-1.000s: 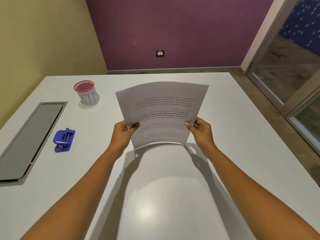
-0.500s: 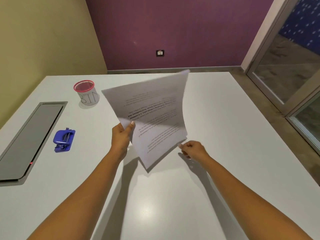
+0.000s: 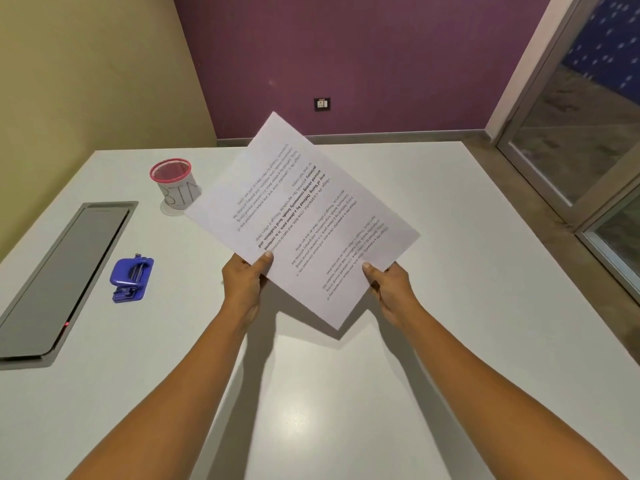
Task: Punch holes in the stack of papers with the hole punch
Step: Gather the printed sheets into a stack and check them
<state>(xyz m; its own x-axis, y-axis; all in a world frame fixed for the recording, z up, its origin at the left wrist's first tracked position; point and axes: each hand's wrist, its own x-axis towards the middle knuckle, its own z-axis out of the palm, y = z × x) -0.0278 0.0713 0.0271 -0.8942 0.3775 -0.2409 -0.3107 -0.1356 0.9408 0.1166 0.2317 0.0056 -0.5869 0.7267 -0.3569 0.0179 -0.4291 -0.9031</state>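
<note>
Since a moment ago your right hand has regripped the stack of papers; your left hand pinches it too, above the bench. Light, floppy sheets: hold both edges. Hole punch sits left.

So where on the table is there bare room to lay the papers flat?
The near middle of the table, between the forearms, is bare, and so is the whole right side to its edge. The left is crowded: punch, grey panel and red cup. Both hands hold the papers in the air.
</note>
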